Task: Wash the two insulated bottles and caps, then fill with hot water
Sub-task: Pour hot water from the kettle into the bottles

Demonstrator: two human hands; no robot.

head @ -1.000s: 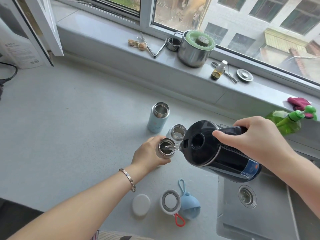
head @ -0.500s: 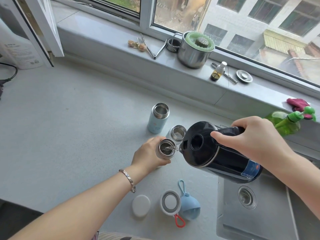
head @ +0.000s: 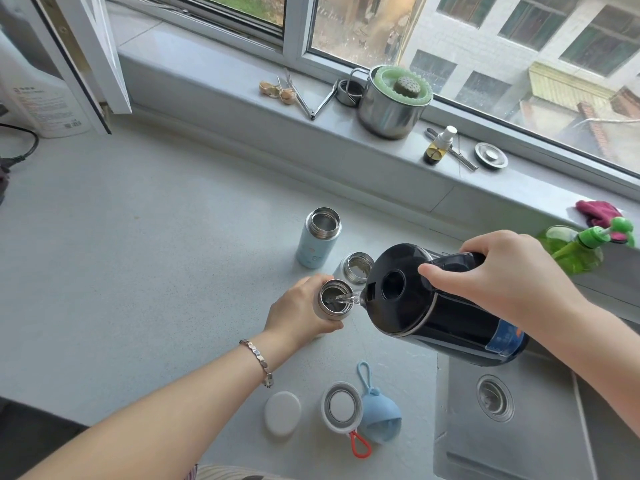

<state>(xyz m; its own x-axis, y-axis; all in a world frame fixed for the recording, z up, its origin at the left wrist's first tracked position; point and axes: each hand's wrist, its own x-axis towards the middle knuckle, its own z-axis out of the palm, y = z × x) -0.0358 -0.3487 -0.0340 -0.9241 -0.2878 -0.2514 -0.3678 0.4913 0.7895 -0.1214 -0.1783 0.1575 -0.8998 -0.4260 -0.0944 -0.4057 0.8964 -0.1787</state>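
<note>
Now, water (head: 343, 299) from black kettle (head: 436, 320) into steel bottle (head: 328, 314) in left hand (head: 300, 315)

Bright daylight through the window (head: 450, 46) lights everything evenly (soft shadows, edges bowed by wide-angle lens)

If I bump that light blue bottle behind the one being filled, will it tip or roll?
It may tip: the light blue bottle stands upright, taller than wide. Once down, its round body would likely roll on the counter. Uncapped, anything inside would spill.
</note>
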